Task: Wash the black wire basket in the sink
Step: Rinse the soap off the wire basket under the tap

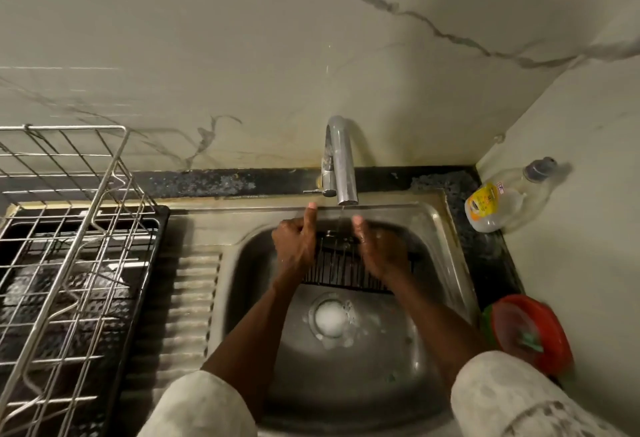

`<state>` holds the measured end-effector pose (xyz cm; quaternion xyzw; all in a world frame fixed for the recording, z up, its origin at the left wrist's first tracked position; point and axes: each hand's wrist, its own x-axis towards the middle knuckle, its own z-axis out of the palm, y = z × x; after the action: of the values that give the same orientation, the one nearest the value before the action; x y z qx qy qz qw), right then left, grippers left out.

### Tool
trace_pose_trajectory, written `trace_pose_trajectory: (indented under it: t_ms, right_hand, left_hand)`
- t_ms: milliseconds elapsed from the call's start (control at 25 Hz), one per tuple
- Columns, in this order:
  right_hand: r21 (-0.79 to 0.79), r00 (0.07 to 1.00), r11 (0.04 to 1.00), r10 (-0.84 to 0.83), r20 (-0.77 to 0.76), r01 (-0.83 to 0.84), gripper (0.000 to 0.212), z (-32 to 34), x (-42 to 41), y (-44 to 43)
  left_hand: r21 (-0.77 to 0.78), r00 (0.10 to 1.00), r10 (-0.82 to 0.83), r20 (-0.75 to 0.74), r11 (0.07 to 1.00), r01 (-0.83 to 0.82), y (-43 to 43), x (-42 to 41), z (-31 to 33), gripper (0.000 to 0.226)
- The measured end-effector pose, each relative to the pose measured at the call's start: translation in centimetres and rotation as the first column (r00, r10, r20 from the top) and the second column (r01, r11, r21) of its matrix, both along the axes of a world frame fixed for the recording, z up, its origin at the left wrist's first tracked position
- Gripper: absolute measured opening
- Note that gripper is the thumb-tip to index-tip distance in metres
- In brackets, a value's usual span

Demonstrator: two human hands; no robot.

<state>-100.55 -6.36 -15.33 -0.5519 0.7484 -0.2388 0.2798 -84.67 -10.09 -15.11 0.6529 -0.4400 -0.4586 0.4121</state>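
Note:
The black wire basket (341, 265) hangs over the steel sink (446, 256), just under the tap (341, 162). A thin stream of water runs from the spout onto its top edge. My left hand (296, 246) grips the basket's left end, thumb pointing up. At the basket's right end my right hand (381, 253) holds on, wet and slightly blurred. Foam covers the sink drain (330, 318) below the basket.
A steel wire dish rack (69, 246) stands on a black tray on the draining board at the left. A clear soap bottle (498, 201) leans in the right corner. A red lidded container (530, 332) sits on the counter right of the sink.

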Motion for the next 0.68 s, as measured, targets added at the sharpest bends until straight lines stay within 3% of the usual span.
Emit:
trace_pose_trajectory:
  t_ms: [80,200,280,400,480,520,600,680]
  right_hand:
    - [0.105,0.987,0.990,-0.081,-0.138,0.096,0.072,-0.9,-1.3,-0.7]
    - [0.055,0.965,0.997,-0.040,-0.260,0.057,0.064,-1.3,-1.0,-2.8]
    - [0.064,0.939,0.998,0.007,-0.345,0.015,0.060,-1.7,1.1,-3.8]
    - [-0.055,0.967,0.985,0.146,-0.209,-0.161,0.056,-2.1,6.7,-2.4]
    - [-0.201,0.973,0.955,0.194,-0.129,-0.217,0.047,-1.9,8.1,-1.9]
    - [-0.221,0.960,0.940,0.229,-0.158,-0.261,0.047,-1.8,7.6,-2.1]
    - [-0.147,0.907,0.923,0.302,-0.293,-0.355,0.050,-1.4,5.4,-2.6]
    - [0.011,0.868,0.949,0.294,-0.401,-0.316,0.057,-2.0,1.7,-3.2]
  left_hand:
    - [0.010,0.999,0.016,-0.039,1.000,-0.016,0.4,0.2,-0.3,0.038]
    - [-0.043,0.990,-0.090,-0.105,0.995,0.086,1.0,-0.6,-0.7,0.038]
    - [-0.012,0.998,-0.030,0.047,0.999,0.031,0.8,-0.3,-1.2,0.039]
    - [0.003,0.960,0.081,0.269,0.996,-0.085,-0.5,1.3,-1.7,0.049]
    - [-0.035,0.956,0.069,0.285,0.998,-0.061,-1.3,1.3,-1.4,0.055]
    - [-0.037,0.955,0.054,0.292,0.998,-0.046,-1.7,1.2,-1.2,0.057]
    - [0.001,0.948,0.064,0.310,0.998,-0.068,-1.8,1.1,-1.2,0.058]
    - [0.061,0.953,0.083,0.291,0.993,-0.105,-1.9,1.1,-1.6,0.059]
